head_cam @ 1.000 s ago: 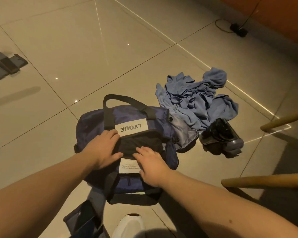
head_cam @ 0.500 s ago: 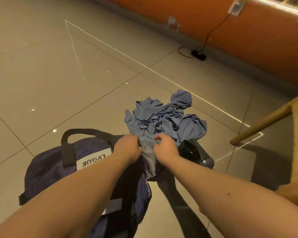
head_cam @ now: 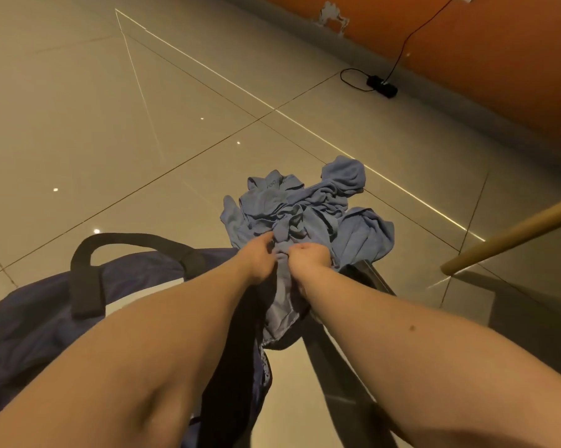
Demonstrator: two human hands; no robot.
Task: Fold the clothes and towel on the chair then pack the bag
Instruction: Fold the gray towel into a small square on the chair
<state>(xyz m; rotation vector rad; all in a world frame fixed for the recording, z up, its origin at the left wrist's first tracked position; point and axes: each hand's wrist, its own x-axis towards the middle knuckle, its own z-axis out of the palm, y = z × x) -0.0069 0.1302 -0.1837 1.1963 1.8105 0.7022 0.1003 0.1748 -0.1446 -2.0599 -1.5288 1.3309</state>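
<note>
A crumpled blue garment [head_cam: 308, 208] lies in a heap on the tiled floor, its near edge draped over the end of the navy duffel bag [head_cam: 36, 315]. The bag lies on its side at the lower left with a black handle [head_cam: 85, 279] arching over it. My left hand [head_cam: 256, 257] and my right hand [head_cam: 308, 260] sit side by side at the near edge of the heap, each with fingers curled into the blue cloth. My forearms hide the bag's label and most of its right end.
A dark bottle-like object [head_cam: 369, 276] peeks out right of my right wrist. A wooden chair rail [head_cam: 512, 234] crosses the right edge. A black power strip [head_cam: 382, 85] with a cable lies by the orange wall at the back.
Both hands left the bag's top and moved right to the blue garment, taking hold of its near edge. The view swung right and up, so the bag slid to the lower left.
</note>
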